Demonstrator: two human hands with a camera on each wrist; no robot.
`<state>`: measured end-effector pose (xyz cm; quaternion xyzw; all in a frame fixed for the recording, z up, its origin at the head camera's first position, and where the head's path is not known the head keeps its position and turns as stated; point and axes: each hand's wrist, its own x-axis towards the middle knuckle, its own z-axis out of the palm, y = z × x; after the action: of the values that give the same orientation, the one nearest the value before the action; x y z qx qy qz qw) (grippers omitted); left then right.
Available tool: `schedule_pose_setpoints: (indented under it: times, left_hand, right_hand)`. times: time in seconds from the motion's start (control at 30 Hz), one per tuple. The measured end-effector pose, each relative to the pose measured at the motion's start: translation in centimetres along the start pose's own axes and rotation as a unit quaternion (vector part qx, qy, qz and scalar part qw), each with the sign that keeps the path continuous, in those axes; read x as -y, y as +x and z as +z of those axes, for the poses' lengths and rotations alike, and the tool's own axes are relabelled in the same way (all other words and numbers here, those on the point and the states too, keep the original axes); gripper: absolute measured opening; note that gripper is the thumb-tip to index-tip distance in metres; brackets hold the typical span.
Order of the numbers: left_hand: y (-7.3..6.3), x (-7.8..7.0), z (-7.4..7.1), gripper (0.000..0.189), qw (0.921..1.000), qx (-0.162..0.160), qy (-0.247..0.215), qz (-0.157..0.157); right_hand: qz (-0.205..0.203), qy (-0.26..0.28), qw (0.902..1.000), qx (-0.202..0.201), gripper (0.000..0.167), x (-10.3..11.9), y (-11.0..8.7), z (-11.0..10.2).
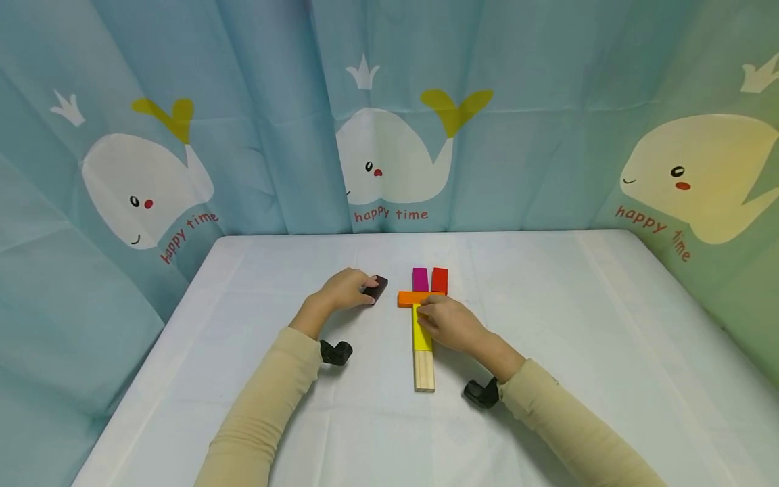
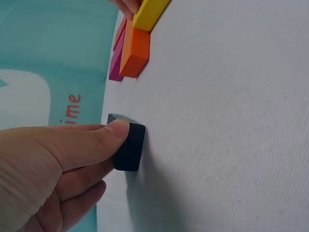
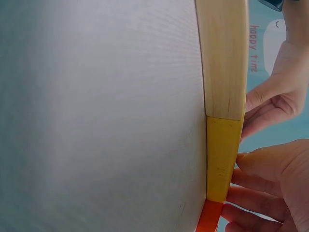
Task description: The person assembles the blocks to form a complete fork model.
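Note:
My left hand (image 1: 345, 289) pinches a black block (image 2: 129, 153) between thumb and fingers, left of a row of coloured blocks. The block is angled; whether it touches the table cannot be told. The fingers of my right hand (image 1: 455, 323) rest on the yellow block (image 1: 421, 336), near where it meets an orange block (image 1: 409, 299). That orange block lies crosswise at the yellow one's far end. A plain wooden block (image 1: 424, 372) continues the line toward me. Beyond the orange piece lie a purple block (image 1: 420, 279) and a red block (image 1: 440, 279), side by side with a small gap.
A white cloth covers the table (image 1: 566, 297). Behind it hangs a blue curtain (image 1: 274, 149) printed with whales. Black wrist devices (image 1: 337, 353) are worn on both forearms, close to the tabletop.

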<state>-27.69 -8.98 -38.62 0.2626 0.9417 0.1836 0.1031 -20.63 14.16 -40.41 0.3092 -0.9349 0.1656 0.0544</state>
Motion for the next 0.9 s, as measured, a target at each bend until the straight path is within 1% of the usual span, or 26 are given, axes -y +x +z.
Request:
schedule_pose_setpoints:
  times: [0.1,0.2,0.4,0.53,0.63,0.8,0.9]
  left_hand:
    - [-0.1,-0.3,0.1,0.038,0.9999,-0.003,0.004,-0.009]
    - [-0.1,-0.4,0.1,0.038,0.9999,-0.005,0.007,-0.012]
    - [-0.2,-0.7,0.6,0.038,0.9992,-0.024,0.012,-0.028]
    - [-0.3,-0.8,0.8,0.038,0.9988,-0.035,0.021,-0.026]
    - [-0.3,-0.9,1.0,0.038,0.9980,-0.045,0.037,-0.025]
    - [-0.4,-1.3,1.4,0.038,0.9942,-0.067,0.082,-0.017]
    - [-0.3,-1.4,1.5,0.040,0.9922,-0.068,0.103,-0.015]
  right_hand:
    - [0.001,0.001,1.0000,0.000,0.020,0.0,0.0,0.0]
    - [0.001,0.000,1.0000,0.000,0.020,-0.1,0.0,0.1]
    - [0.003,0.002,1.0000,0.002,0.021,-0.2,0.0,0.2]
    - [0.003,0.007,1.0000,0.001,0.021,-0.2,0.0,0.2]
    - [0.002,0.009,1.0000,0.000,0.021,-0.2,0.0,0.1]
    - [0.003,0.006,1.0000,-0.002,0.020,-0.2,0.0,0.1]
    - [0.001,0.005,1.0000,-0.002,0.020,-0.2,0.0,0.2]
